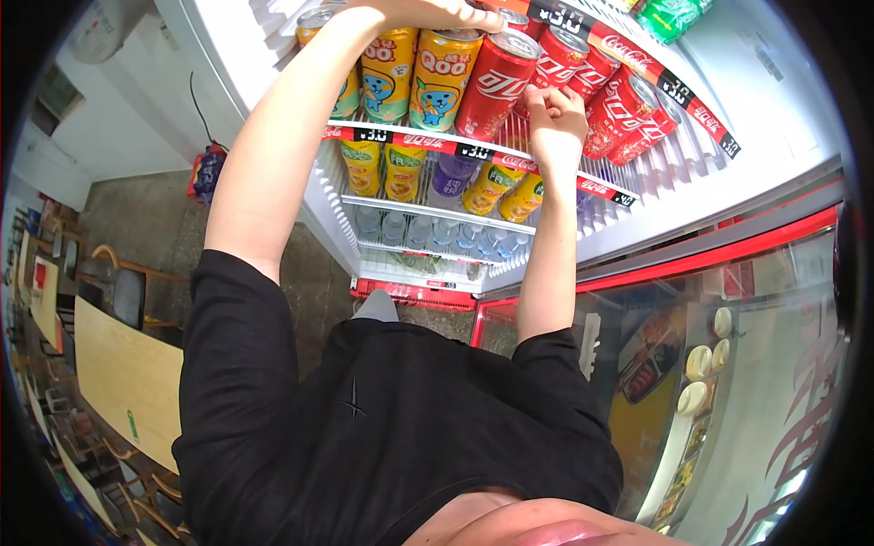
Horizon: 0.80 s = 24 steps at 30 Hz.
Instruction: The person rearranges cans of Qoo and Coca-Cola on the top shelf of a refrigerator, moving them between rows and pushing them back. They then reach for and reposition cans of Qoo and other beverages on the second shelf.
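Note:
Both my arms reach up into an open drinks fridge. My left hand lies over the tops of the yellow cartoon cans and a red cola can on the upper shelf; the frame's top edge cuts it off, so its grip is unclear. My right hand is curled at the lower end of another red cola can in the same row. More red cola cans lie to its right.
Lower shelves hold yellow-green cans, a purple bottle and clear water bottles. The fridge's glass door stands open at right. Wooden tables and chairs stand at left on a grey floor.

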### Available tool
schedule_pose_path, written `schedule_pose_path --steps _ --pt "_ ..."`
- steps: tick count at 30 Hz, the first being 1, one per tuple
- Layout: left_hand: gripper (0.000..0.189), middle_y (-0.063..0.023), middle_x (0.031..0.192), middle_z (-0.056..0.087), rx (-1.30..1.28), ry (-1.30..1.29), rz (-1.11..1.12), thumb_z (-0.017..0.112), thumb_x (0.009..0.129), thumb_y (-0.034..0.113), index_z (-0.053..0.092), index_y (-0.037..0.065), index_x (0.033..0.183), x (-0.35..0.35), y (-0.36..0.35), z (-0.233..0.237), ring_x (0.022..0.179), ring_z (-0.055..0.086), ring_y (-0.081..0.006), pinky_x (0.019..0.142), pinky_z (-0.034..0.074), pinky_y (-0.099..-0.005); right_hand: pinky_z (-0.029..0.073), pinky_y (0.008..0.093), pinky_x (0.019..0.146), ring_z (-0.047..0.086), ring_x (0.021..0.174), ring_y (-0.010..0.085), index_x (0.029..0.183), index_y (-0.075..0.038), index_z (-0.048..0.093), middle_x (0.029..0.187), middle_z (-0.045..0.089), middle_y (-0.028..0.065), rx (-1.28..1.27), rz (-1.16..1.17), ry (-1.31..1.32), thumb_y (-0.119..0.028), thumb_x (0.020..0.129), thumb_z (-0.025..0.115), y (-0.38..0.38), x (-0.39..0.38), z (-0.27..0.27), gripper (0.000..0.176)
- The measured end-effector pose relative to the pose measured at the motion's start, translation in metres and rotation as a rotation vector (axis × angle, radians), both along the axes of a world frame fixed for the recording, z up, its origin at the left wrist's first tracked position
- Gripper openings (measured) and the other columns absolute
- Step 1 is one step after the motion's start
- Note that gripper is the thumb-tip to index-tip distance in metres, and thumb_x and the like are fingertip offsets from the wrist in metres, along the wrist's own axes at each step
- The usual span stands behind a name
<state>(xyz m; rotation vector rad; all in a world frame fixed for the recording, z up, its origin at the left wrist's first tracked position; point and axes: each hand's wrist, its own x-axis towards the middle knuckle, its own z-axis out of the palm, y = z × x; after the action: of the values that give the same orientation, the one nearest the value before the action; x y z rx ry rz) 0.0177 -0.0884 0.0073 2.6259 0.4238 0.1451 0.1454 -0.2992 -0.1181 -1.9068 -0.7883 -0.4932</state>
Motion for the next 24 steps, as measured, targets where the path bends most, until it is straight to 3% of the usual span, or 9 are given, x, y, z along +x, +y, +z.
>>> schedule_pose_path --steps 4,7,10,13,16,19,22,24 --pt "0.085 -0.0113 0.16 0.044 -0.007 0.002 -0.007 0.058 0.091 0.07 0.044 0.017 0.156 0.0 0.0 0.0 0.146 0.04 -0.0298 0.121 0.029 -0.0441 0.053 0.0383 0.085 0.071 0.086 0.0311 0.074 0.0 0.067 0.1 0.07 0.0258 0.155 0.042 -0.07 -0.022 0.086 0.081 0.0 0.002 -0.004 0.029" --pt "0.085 -0.0114 0.16 0.044 -0.008 -0.002 -0.01 0.059 0.091 0.07 0.044 0.017 0.156 0.0 0.002 0.003 0.146 0.04 -0.0299 0.121 0.029 -0.0442 0.053 0.0386 0.083 0.071 0.087 0.0311 0.083 0.001 0.065 0.1 0.07 0.0231 0.112 -0.008 0.176 -0.021 0.083 0.084 -0.001 -0.004 0.004 0.029" --pt "0.085 -0.0114 0.16 0.043 -0.014 -0.005 -0.013 0.059 0.091 0.07 0.044 0.017 0.156 0.0 0.002 0.003 0.146 0.039 -0.03 0.121 0.029 -0.0443 0.053 0.04 0.082 0.071 0.089 0.0311 0.1 0.001 0.062 0.1 0.071 0.0211 0.161 -0.02 0.342 -0.027 0.08 0.088 0.001 -0.012 0.012 0.043" --pt "0.086 -0.0115 0.161 0.043 -0.022 -0.002 -0.018 0.059 0.091 0.071 0.044 0.017 0.156 -0.001 0.001 0.003 0.146 0.039 -0.0302 0.121 0.029 -0.0444 0.054 0.0407 0.085 0.071 0.089 0.0305 0.112 0.001 0.057 0.102 0.071 0.0195 0.156 -0.11 0.21 -0.031 0.077 0.092 0.004 -0.009 0.01 0.059" --pt "0.086 -0.0116 0.161 0.043 -0.027 -0.001 -0.025 0.059 0.091 0.071 0.043 0.017 0.156 0.0 0.001 0.003 0.147 0.039 -0.0303 0.121 0.029 -0.0445 0.055 0.0348 0.079 0.07 0.084 0.0219 0.116 0.0 0.057 0.106 0.07 0.0166 0.079 -0.181 0.032 -0.026 0.079 0.091 0.006 -0.004 0.002 0.056" --pt "0.087 -0.0116 0.161 0.043 -0.032 -0.001 -0.029 0.059 0.091 0.071 0.043 0.017 0.156 -0.001 0.0 0.004 0.147 0.039 -0.0304 0.121 0.029 -0.0446 0.056 0.0352 0.088 0.07 0.103 0.0261 0.124 0.001 0.056 0.114 0.071 0.0196 0.057 -0.164 0.143 -0.026 0.079 0.091 0.005 -0.011 0.011 0.063" --pt "0.087 -0.0117 0.161 0.043 -0.038 -0.001 -0.033 0.059 0.091 0.071 0.043 0.017 0.157 -0.002 -0.001 0.006 0.147 0.039 -0.0305 0.121 0.029 -0.0447 0.054 0.0413 0.094 0.072 0.106 0.0336 0.129 0.002 0.052 0.121 0.07 0.0239 0.155 -0.042 0.203 -0.031 0.076 0.092 0.004 -0.011 0.009 0.074" --pt "0.087 -0.0117 0.161 0.043 -0.041 -0.002 -0.036 0.06 0.09 0.072 0.043 0.017 0.157 -0.003 -0.001 0.007 0.147 0.039 -0.0306 0.121 0.029 -0.0448 0.055 0.0408 0.094 0.071 0.108 0.0332 0.134 0.002 0.051 0.125 0.069 0.0243 0.153 0.024 0.201 -0.03 0.077 0.092 0.004 -0.003 0.001 0.077"
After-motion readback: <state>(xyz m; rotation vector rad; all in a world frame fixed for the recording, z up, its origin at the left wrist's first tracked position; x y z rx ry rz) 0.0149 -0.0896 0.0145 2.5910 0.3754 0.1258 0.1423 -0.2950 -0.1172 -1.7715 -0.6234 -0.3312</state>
